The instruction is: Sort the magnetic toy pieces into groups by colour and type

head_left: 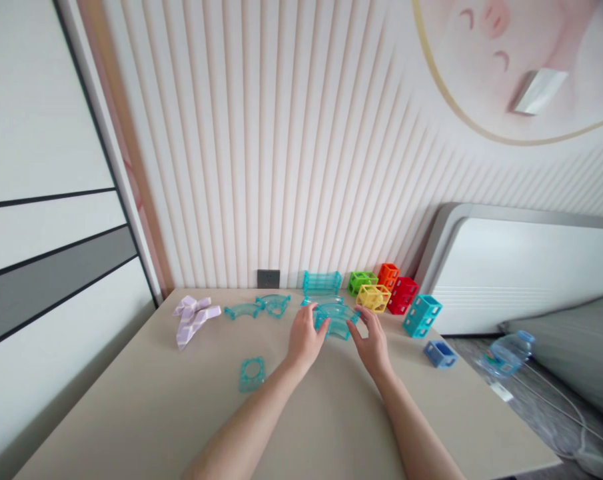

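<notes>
The left hand [305, 337] and right hand [374, 343] clamp one clear teal curved track piece [337, 321] from either side, near the far edge of the surface [156, 420]. Just behind stands one ribbed teal track piece [322, 282]. Toward the left lie two smaller curved teal pieces [242, 311], one teal square frame [252, 374] and a lilac folded strip [194, 320]. Toward the far right corner sit four open cube frames, green [362, 282], orange [388, 275], red [402, 295] and yellow [374, 298], plus a teal double cube frame [421, 315]. One small blue open box [440, 353] rests near the right edge, and beyond that edge lies one clear plastic bottle [506, 355].

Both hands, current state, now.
Left hand: holding the teal curved piece at its near-left side.
Right hand: holding the same piece at its right side.
</notes>
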`<state>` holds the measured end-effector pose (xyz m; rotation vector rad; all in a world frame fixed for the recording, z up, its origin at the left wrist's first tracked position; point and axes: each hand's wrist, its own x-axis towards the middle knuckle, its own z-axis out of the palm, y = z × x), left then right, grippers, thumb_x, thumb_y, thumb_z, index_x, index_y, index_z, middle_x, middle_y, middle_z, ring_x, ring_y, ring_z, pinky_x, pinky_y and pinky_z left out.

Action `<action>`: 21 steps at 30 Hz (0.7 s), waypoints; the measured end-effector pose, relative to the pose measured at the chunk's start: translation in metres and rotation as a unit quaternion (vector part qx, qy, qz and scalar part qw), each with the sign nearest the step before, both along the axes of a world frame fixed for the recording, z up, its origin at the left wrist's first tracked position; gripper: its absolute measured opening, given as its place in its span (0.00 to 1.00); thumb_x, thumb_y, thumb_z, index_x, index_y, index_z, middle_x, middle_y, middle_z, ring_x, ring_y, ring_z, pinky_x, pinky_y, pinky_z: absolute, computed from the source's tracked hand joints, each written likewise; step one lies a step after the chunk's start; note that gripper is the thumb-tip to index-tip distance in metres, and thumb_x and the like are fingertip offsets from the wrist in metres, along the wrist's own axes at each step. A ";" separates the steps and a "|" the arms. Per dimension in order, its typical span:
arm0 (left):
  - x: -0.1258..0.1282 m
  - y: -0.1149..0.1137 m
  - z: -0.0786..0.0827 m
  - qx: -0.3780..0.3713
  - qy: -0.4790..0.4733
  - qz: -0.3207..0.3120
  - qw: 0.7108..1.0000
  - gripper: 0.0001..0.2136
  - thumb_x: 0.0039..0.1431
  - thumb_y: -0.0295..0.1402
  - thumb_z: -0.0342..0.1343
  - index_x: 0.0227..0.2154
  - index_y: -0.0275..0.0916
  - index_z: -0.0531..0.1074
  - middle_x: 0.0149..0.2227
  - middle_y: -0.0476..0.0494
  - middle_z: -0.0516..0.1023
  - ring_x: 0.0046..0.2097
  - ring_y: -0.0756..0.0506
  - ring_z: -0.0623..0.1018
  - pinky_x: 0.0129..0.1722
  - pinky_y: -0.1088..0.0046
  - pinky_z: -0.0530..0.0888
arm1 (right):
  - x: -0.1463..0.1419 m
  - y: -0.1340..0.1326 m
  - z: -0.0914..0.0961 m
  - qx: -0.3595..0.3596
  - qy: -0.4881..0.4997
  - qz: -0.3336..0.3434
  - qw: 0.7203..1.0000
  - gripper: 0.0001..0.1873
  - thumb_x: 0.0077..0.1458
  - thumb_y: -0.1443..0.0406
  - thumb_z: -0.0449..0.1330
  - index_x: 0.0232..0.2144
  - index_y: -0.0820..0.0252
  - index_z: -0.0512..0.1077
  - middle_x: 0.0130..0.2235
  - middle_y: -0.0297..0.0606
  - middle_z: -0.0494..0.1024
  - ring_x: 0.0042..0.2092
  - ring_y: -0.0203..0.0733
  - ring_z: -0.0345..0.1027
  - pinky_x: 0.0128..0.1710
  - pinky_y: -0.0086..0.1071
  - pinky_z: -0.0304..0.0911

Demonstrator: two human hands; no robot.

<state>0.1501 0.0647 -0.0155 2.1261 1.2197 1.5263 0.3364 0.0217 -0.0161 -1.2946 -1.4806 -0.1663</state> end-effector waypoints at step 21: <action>0.015 0.005 -0.029 -0.020 -0.017 -0.006 1.000 0.21 0.64 0.34 0.60 0.57 0.39 0.63 0.50 0.34 0.76 0.54 0.36 0.78 0.51 0.55 0.77 | 0.008 0.003 -0.016 -0.136 0.078 -0.017 0.987 0.35 0.58 0.50 0.61 0.61 0.64 0.66 0.51 0.53 0.79 0.50 0.55 0.76 0.53 0.53 0.70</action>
